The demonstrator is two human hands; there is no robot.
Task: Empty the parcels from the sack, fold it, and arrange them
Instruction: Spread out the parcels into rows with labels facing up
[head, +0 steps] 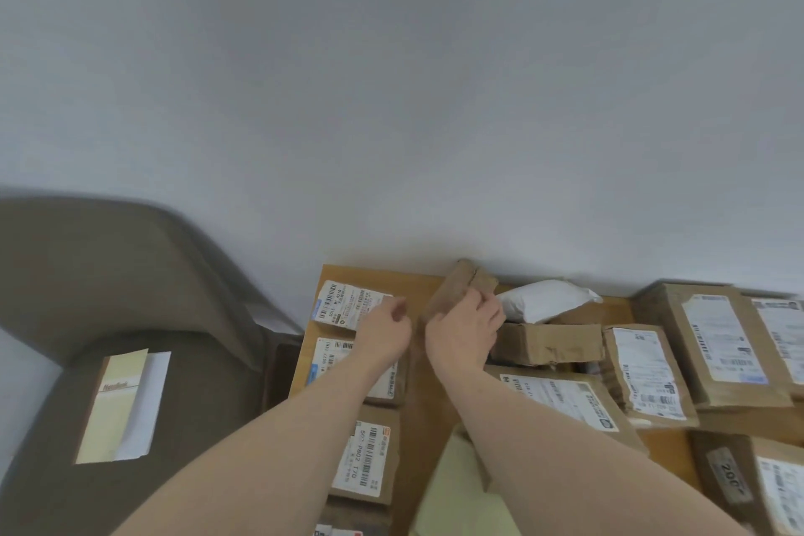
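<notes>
Head view: frame bottom cuts off a box at the left column's near end and a pale sheet (452,487) under the right forearm; sack can't be identified. Right edge crops two labelled boxes.

Right hand (463,335) grips a small brown box (459,287) held tilted above the tabletop (417,405), long axis running from near-left to far-right, far end toward the wall. Left hand (385,329) is just beside it, fingers loosely curled, holding nothing, over a labelled box (348,305).

Count: left column has three labelled boxes in a row plus the cut-off one. Right side: about six brown parcels, some overlapping, exact count unclear, and one white bag (544,300) by the wall.

Left of the tabletop: brown chair (130,274) carrying one notebook (124,405).
</notes>
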